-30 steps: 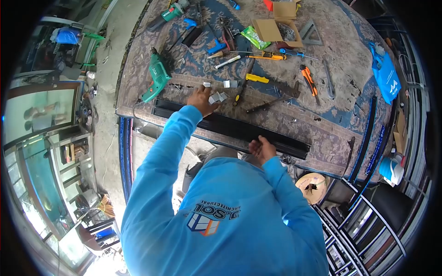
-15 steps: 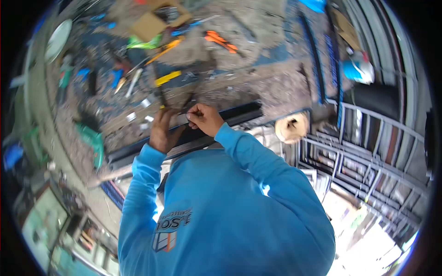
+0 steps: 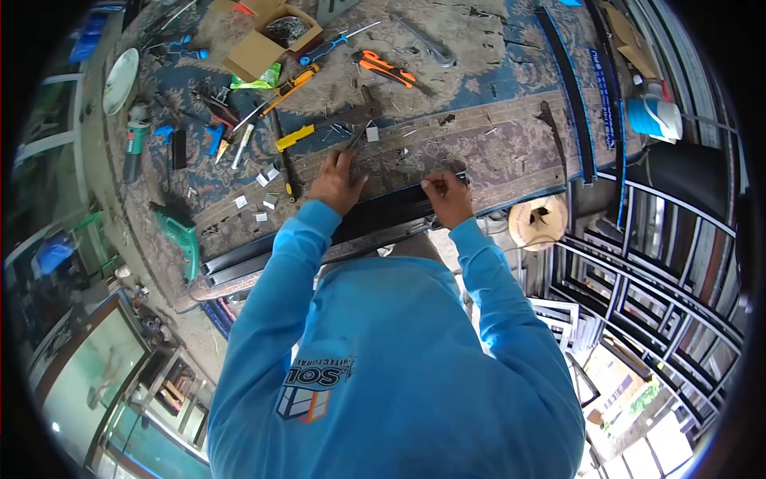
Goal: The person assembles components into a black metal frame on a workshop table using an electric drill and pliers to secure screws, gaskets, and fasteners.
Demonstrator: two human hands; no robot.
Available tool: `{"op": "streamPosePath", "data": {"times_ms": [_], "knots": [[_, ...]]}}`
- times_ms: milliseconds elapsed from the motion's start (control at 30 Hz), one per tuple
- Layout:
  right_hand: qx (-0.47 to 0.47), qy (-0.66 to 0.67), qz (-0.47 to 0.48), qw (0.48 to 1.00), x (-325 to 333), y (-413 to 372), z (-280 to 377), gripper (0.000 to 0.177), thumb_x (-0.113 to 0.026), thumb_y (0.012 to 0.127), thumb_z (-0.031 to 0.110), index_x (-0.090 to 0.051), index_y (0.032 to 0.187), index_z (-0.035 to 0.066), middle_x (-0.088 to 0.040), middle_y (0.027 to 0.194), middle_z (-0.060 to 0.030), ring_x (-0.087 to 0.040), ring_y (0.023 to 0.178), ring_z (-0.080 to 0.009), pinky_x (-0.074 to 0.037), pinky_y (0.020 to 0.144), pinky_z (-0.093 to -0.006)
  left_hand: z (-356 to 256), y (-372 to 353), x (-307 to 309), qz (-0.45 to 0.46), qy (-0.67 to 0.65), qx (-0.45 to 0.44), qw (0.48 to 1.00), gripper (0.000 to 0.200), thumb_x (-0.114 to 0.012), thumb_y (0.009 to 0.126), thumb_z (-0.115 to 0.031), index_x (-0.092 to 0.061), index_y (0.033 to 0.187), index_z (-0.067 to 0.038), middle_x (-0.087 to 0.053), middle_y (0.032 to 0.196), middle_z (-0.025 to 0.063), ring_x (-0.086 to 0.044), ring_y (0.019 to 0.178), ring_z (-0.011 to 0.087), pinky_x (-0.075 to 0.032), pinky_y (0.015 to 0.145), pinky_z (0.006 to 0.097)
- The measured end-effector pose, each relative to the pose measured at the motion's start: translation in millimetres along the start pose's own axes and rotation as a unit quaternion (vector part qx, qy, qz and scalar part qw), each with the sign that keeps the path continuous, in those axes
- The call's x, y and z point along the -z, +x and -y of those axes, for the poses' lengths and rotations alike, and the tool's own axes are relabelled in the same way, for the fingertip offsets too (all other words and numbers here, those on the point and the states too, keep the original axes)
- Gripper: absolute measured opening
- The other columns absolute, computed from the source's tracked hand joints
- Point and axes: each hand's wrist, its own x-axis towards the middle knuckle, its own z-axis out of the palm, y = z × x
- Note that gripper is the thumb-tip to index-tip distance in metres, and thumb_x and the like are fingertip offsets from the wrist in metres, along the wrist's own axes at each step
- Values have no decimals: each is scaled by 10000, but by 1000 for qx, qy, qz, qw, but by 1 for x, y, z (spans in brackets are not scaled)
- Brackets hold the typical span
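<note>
A long black profile [image 3: 383, 209] lies along the table's near edge, beside a second dark length. My left hand [image 3: 338, 184] is over the far side of the profile, its fingers stretched toward a thin metal piece and its thumb apart. Near the profile's right end, my right hand [image 3: 448, 198] has thumb and fingertips pressed together; whatever they hold is too small to name. Just beyond the hands is a small pale block [image 3: 372, 133]. A yellow-handled tool [image 3: 295, 137] lies to the left of it.
Orange-black cutters [image 3: 386, 70], screwdrivers, an open cardboard box [image 3: 275, 36] and several small white pieces lie on the patterned cloth. At the left edge is a green power tool [image 3: 179, 239]. A round tan roll [image 3: 527, 222] and metal frames [image 3: 638, 279] stand at the right.
My hands have moved apart: the right one went right along the profile, the left one up and right. The view has shifted and become sharper.
</note>
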Motion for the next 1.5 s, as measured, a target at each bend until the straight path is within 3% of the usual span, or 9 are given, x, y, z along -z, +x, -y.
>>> {"op": "streamPosePath", "data": {"times_ms": [367, 500, 600, 700, 833, 933, 1033, 1233, 1500], "knots": [[112, 55, 25, 992, 6, 35, 10, 212, -744, 860, 138, -653, 1034, 60, -710, 926, -112, -706, 747, -215, -562, 678, -347, -31, 84, -25, 37, 183, 19, 982, 385, -656, 908, -274, -602, 1283, -199, -614, 1270, 162, -674, 1006, 384, -560, 828, 495], [109, 99, 51, 988, 30, 20, 21, 265, -767, 846, 146, -648, 1070, 69, -702, 1013, -130, -715, 802, -222, -569, 705, -347, -51, 71, -27, -35, 11, -60, 998, 120, -672, 854, -125, -719, 955, -79, -696, 953, 140, -716, 814, 318, -576, 710, 439], [66, 157, 91, 981, 41, 4, 6, 286, -790, 831, 159, -652, 1060, 57, -717, 993, -133, -724, 846, -224, -576, 740, -345, -112, 34, -24, 94, -155, -84, 980, 168, -685, 841, -68, -699, 1008, -67, -711, 944, 155, -720, 790, 292, -577, 727, 404], [40, 112, 88, 989, 64, -14, -25, 246, -776, 833, 136, -652, 1010, 19, -731, 881, -125, -729, 799, -215, -580, 729, -348, -132, 11, -48, 170, -325, 58, 929, 270, -696, 840, -33, -666, 1107, -61, -722, 932, 166, -720, 795, 302, -575, 747, 381], [-65, 56, -30, 996, 99, -25, -91, 187, -741, 825, 117, -657, 966, 27, -729, 824, -113, -729, 750, -212, -585, 691, -358, -146, 34, -83, 152, -79, -96, 980, 344, -644, 882, -62, -628, 1216, -146, -649, 1137, 143, -660, 1008, 363, -562, 853, 462], [-41, -46, -82, 995, 108, -18, -106, 180, -748, 788, 123, -650, 910, 34, -726, 811, -116, -727, 742, -246, -583, 687, -370, -149, 66, -122, 129, 58, -269, 953, 293, -617, 877, -51, -655, 1140, -174, -544, 1215, 153, -579, 1096, 385, -535, 874, 490], [-12, -91, -83, 992, 101, -5, -113, 210, -776, 769, 149, -648, 880, 24, -729, 813, -128, -730, 752, -265, -580, 698, -365, -158, 97, -118, 267, 113, -256, 922, 271, -622, 860, -64, -657, 1114, -153, -508, 1269, 157, -518, 1174, 400, -518, 911, 485], [-11, -127, -87, 988, 84, 4, -91, 208, -784, 757, 181, -654, 824, 34, -725, 790, -141, -725, 757, -316, -576, 711, -404, -135, 105, -92, 67, 127, -260, 955, 345, -693, 858, -206, -609, 1186, -138, -503, 1279, 192, -528, 1163, 413, -522, 913, 495], [-27, -87, -22, 996, 74, 1, -87, 263, -811, 787, 213, -657, 880, 20, -714, 792, -117, -708, 700, -251, -561, 653, -373, -120, -13, -93, 237, 114, -115, 958, 552, -718, 849, -246, -515, 1339, -95, -506, 1301, 194, -480, 1245, 416, -466, 1001, 519]]}}
